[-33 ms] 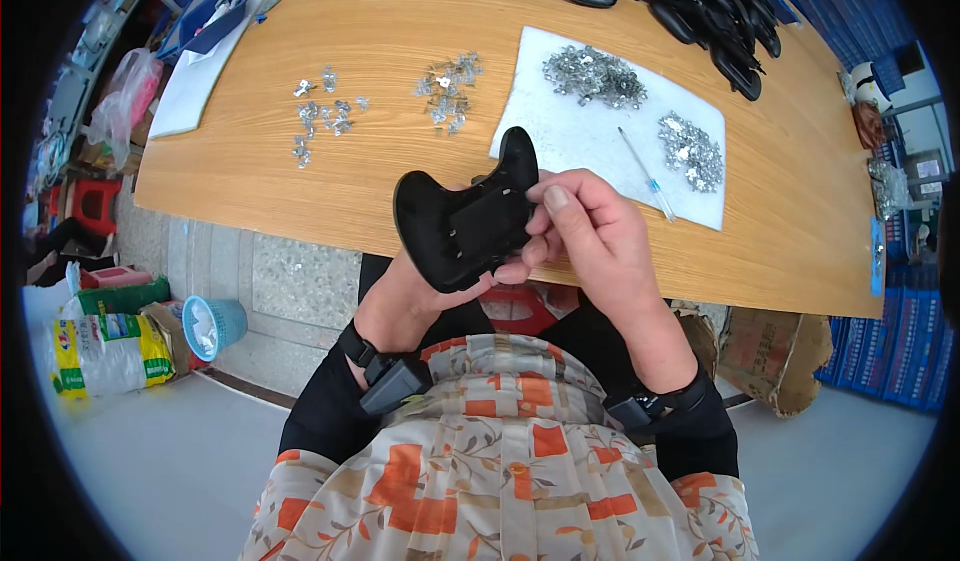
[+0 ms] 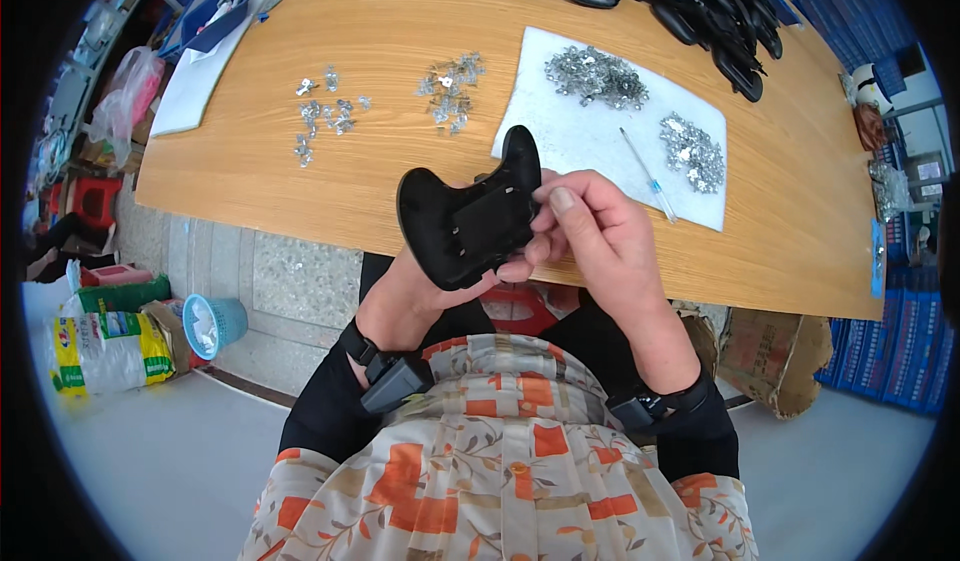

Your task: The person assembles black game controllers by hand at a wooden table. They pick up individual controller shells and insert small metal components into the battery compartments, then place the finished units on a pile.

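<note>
Black controller shell (image 2: 468,219) sits clamped in both my hands, left hand (image 2: 420,291) beneath, right hand (image 2: 590,231) pinching its edge, above the tabletop (image 2: 400,61); a yellow-green bag (image 2: 100,351) lies on the floor at left.

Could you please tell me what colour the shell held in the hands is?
Black, a matte plastic shell; the head view shows it best.

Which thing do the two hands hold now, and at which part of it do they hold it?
Both hold a black controller-shaped plastic shell. The left hand supports its lower edge from underneath; the right hand grips its right side, with fingertips on the recessed middle panel.
</note>
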The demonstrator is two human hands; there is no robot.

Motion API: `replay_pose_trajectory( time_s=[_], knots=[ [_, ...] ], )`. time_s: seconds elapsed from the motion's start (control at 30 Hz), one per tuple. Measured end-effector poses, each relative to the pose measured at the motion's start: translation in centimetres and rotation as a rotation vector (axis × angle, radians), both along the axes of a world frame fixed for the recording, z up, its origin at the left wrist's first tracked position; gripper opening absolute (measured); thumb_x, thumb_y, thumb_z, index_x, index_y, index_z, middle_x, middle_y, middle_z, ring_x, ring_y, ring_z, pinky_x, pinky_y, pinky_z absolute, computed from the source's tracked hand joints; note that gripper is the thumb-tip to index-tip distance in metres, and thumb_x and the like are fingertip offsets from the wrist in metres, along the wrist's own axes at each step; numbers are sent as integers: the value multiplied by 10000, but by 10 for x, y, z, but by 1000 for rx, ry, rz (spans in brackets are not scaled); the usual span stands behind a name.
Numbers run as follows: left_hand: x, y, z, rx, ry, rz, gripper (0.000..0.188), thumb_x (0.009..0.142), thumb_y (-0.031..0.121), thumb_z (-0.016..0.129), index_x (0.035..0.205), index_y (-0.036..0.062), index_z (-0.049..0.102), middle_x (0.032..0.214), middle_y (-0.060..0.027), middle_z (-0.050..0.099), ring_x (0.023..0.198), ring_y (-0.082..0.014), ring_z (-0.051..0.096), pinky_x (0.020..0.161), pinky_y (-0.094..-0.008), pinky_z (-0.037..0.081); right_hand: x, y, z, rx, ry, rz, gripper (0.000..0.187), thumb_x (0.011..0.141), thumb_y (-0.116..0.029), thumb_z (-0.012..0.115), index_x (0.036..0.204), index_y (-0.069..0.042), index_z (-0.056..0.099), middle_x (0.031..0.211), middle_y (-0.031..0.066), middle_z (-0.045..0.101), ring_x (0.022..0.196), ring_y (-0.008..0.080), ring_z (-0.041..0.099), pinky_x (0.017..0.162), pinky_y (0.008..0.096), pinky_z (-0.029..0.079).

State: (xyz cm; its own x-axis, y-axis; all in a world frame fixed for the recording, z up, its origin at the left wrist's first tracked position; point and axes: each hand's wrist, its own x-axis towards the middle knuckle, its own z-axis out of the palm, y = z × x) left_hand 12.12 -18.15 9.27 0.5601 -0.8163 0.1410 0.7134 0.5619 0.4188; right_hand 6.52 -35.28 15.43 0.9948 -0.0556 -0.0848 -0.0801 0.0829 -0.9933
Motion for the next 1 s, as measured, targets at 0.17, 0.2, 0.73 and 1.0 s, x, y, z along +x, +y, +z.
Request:
replay_pose_trajectory(
  time_s=[0.17, 0.2, 0.73, 1.0],
  knots=[
    [4, -8, 0, -29, 90, -8, 499, 1017, 282, 561, 1444, 38, 475, 1289, -114, 605, 925, -165, 609, 657, -267, 456, -8, -23, 1, -231, -126, 2, 143, 1012, -85, 573, 1092, 13, 640, 838, 3, 625, 749, 34, 552, 679, 186, 455],
    [5, -8, 3, -44, 85, 1, 498, 1019, 296, 560, 1438, 39, 477, 1296, -114, 600, 928, -167, 611, 664, -275, 468, -10, -23, 4, -207, -136, 6, 151, 1007, -89, 583, 1103, 13, 638, 866, 5, 633, 766, 37, 555, 699, 192, 460],
    [2, 6, 56, 1026, -1179, 936, 629, 861, 194, 762, 1402, 29, 485, 1292, -160, 583, 1207, -236, 567, 984, -361, 459, -13, -44, 23, -195, 47, 199, 308, 918, -68, 651, 1206, 22, 592, 1035, 14, 660, 929, 82, 598, 848, 283, 511],
    [9, 59, 67, 970, -694, 333, 254, 958, 129, 669, 1176, 13, 612, 901, -27, 685, 816, -71, 640, 735, -235, 509, 40, -1, 35, -319, 126, 480, 242, 941, -192, 684, 1055, 22, 675, 829, -16, 665, 777, 41, 573, 702, 236, 488]
  ],
)
